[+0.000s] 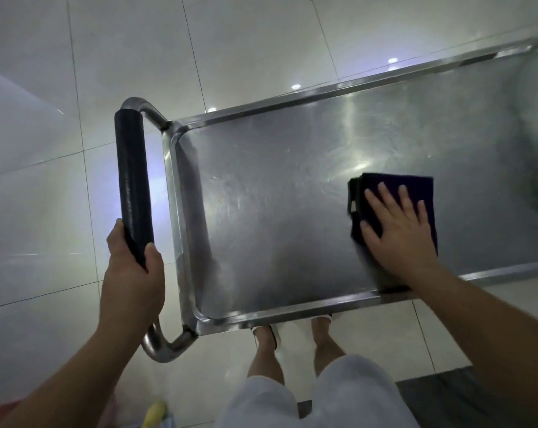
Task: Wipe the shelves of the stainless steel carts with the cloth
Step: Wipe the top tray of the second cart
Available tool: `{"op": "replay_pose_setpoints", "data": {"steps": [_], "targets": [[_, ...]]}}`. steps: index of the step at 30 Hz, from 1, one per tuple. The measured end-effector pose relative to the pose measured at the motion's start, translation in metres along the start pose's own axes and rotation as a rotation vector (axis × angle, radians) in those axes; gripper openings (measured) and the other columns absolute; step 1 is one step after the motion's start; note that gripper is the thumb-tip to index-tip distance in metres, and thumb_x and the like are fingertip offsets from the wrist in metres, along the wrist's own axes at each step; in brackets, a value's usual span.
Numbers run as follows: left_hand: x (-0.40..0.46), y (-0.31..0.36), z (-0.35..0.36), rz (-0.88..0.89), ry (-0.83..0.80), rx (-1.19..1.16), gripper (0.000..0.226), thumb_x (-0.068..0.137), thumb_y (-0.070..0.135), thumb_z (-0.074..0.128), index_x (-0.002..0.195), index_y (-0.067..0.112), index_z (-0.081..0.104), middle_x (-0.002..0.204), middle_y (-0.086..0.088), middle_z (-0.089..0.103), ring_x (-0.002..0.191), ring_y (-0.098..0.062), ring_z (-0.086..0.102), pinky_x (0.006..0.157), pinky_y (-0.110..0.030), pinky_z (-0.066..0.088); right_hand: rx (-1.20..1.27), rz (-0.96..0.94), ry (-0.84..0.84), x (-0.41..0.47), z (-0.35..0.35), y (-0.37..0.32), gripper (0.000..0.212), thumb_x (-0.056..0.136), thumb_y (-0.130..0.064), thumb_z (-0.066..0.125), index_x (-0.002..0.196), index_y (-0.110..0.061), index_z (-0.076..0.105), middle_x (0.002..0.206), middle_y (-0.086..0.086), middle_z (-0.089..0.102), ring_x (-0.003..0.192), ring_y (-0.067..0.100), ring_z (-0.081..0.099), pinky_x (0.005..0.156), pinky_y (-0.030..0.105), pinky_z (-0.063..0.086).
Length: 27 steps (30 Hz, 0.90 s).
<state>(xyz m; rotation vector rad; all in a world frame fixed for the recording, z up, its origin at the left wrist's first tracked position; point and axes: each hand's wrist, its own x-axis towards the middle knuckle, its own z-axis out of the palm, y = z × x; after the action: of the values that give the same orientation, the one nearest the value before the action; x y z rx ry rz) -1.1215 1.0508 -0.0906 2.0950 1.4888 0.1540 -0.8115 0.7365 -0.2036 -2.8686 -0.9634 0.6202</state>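
Left hand grip: the left hand point(134, 267) is wrapped around the near end of the black padded handle point(133, 183), thumb on one side and fingers hidden behind it.
Right hand grip: the right hand point(400, 227) lies flat, fingers straight and slightly spread, pressing down on the cloth point(394, 183); nothing is pinched or enclosed.
Cloth: dark, folded to a rough square, lying on the top shelf point(277, 196) in its middle stretch, nearer the person's side; about half is covered by the palm.
Top shelf: brushed stainless steel tray with a raised rim, carrying streaks and light reflections.
Cart point(181, 242): steel frame with bent tube ends joining the handle to the shelf's two corners; its far end runs out of view at upper right.
Floor point(76, 72): pale glossy tiles with reflected ceiling lights.
Person: pale shorts and light slippers point(273, 333) visible below the shelf's near edge.
Dark mat point(440, 393): lower right on the floor.
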Motion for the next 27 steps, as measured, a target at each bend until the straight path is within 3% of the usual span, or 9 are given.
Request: {"op": "replay_pose_setpoints", "data": {"steps": [6,10,14,18,23,27], "targets": [[0.0,-0.001,0.003,0.011,0.027,0.025,0.051,0.107,0.034,0.046,0.147,0.05,0.019,0.08,0.004,0.065,0.06,-0.022,0.067,0.052,-0.033,0.048,0.017,-0.085,0.02,0.136,-0.053,-0.023,0.07,0.097,-0.064,0.021,0.162,-0.039,0.012,0.171,-0.009,0.008,0.158,0.026,0.001,0.125,0.055,-0.001],[0.002,0.0,0.005,-0.008,0.039,0.054,0.053,0.106,0.035,0.046,0.151,0.044,0.02,0.081,0.003,0.066,0.058,-0.016,0.066,0.05,-0.029,0.047,0.058,-0.043,-0.027,0.232,-0.085,-0.046,0.074,0.095,-0.063,0.023,0.162,-0.038,0.005,0.171,-0.01,-0.005,0.157,0.03,-0.01,0.124,0.056,-0.004],[0.0,0.002,0.005,-0.009,0.05,0.052,0.052,0.106,0.034,0.047,0.151,0.041,0.023,0.072,0.004,0.065,0.052,-0.015,0.066,0.043,-0.021,0.042,0.064,-0.024,-0.039,0.256,-0.088,-0.051,0.076,0.095,-0.062,0.023,0.162,-0.036,0.002,0.171,-0.01,-0.007,0.156,0.031,-0.014,0.123,0.057,-0.005],[0.0,0.005,0.005,-0.025,0.042,0.037,0.051,0.106,0.032,0.047,0.151,0.04,0.022,0.076,0.003,0.066,0.055,-0.015,0.067,0.044,-0.024,0.043,0.011,-0.154,-0.034,0.199,-0.069,-0.039,0.075,0.094,-0.063,0.022,0.162,-0.037,0.007,0.172,-0.008,0.001,0.157,0.029,-0.004,0.125,0.056,-0.001],[-0.002,0.01,0.003,-0.05,0.023,0.019,0.051,0.107,0.032,0.046,0.15,0.043,0.021,0.081,0.0,0.067,0.056,-0.018,0.066,0.046,-0.027,0.045,-0.019,-0.346,-0.083,0.026,-0.011,-0.025,0.073,0.094,-0.06,0.036,0.161,-0.035,0.025,0.169,-0.007,0.018,0.157,0.027,0.008,0.125,0.053,0.008],[-0.003,0.01,0.003,-0.052,0.016,0.018,0.051,0.107,0.032,0.045,0.15,0.043,0.02,0.083,-0.002,0.066,0.057,-0.021,0.065,0.047,-0.028,0.046,-0.111,-0.471,-0.145,-0.096,0.034,-0.007,0.069,0.1,-0.064,0.029,0.162,-0.037,0.017,0.17,-0.009,0.015,0.158,0.024,0.006,0.123,0.056,0.013]]}}
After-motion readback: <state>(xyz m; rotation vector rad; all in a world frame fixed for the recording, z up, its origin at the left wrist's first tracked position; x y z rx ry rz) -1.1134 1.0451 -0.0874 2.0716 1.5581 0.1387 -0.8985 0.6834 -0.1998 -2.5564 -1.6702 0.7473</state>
